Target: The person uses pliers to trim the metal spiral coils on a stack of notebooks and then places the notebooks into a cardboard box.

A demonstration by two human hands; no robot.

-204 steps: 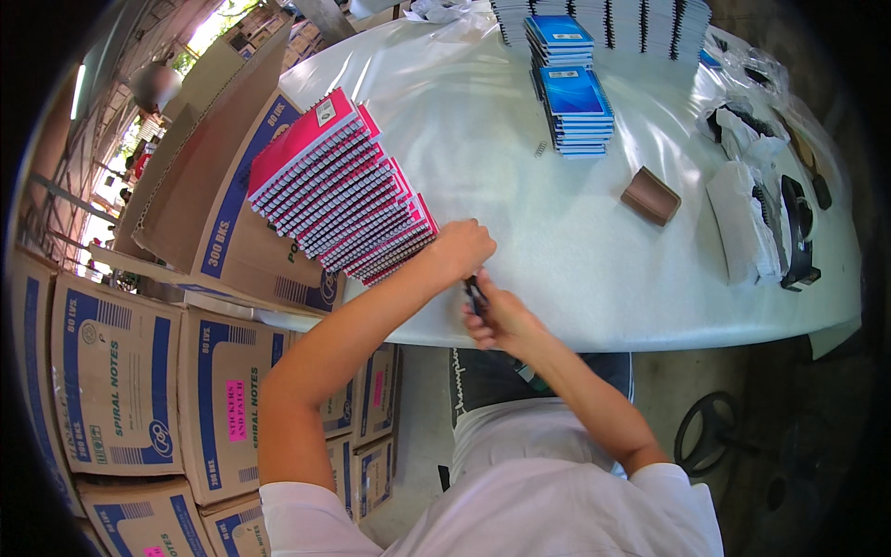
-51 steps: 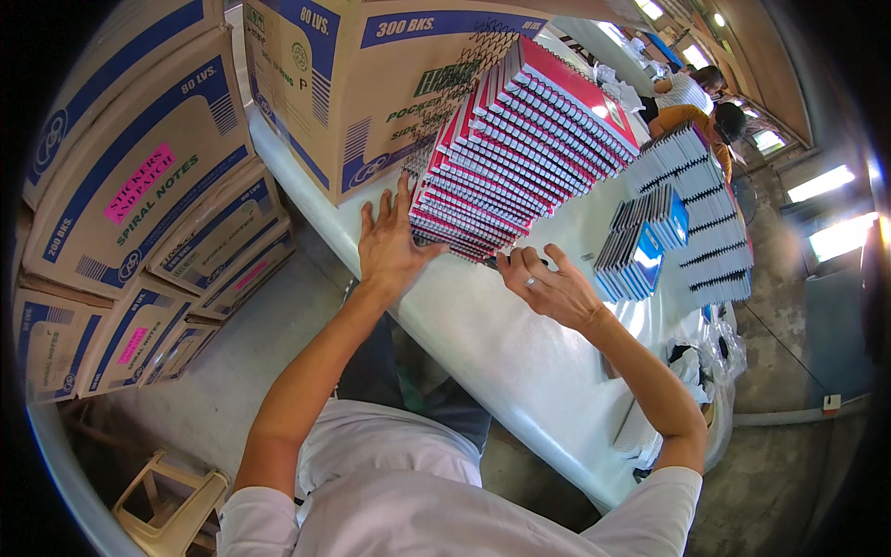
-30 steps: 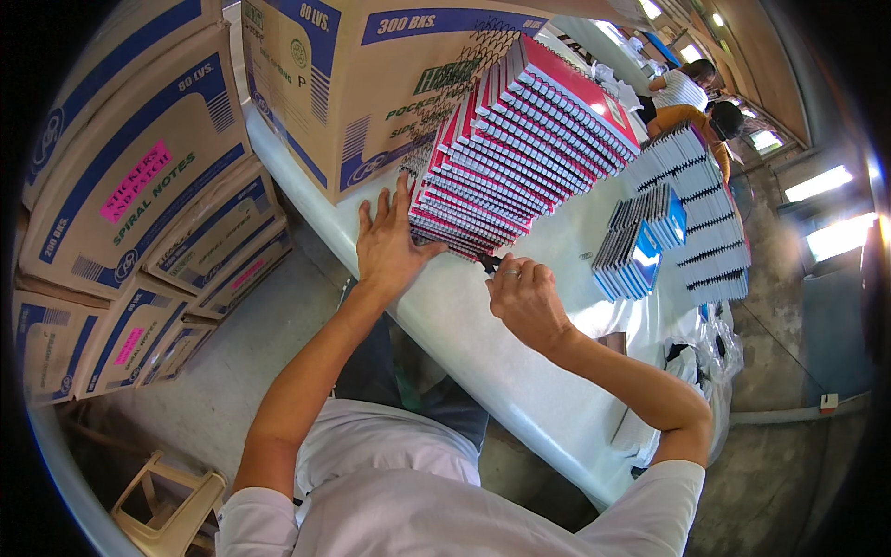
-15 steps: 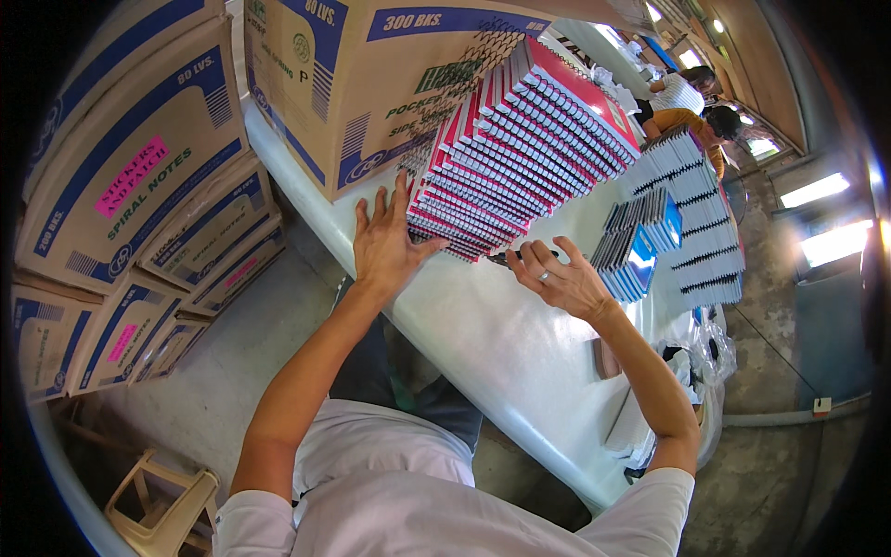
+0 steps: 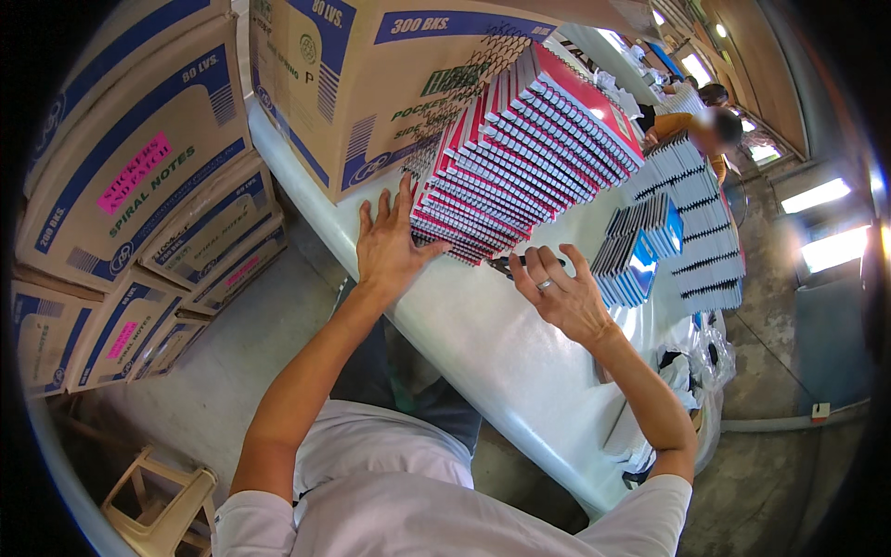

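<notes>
A tall stack of red-covered spiral notebooks [image 5: 520,139] stands on the white table, its wire bindings facing me. My left hand [image 5: 390,246] is spread open against the stack's lower left side, thumb along the bottom notebooks. Just right of the stack's lowest corner, my right hand [image 5: 561,292] has its fingers curled around a small dark tool [image 5: 499,264]. Only the tool's tip end shows, so its kind cannot be made out. A ring sits on one right finger.
A large carton [image 5: 371,93] stands behind the stack, and more cartons [image 5: 130,158] pile up at left. Blue-covered notebooks [image 5: 640,251] and a tall grey-white notebook stack [image 5: 705,237] are at right on the white table [image 5: 501,371]. A co-worker [image 5: 677,125] is beyond. A plastic stool [image 5: 162,501] stands lower left.
My right hand has shifted very slightly, with its fingers a little differently bent around the dark tool. My left hand keeps its place against the stack. The co-worker's head has moved slightly.
</notes>
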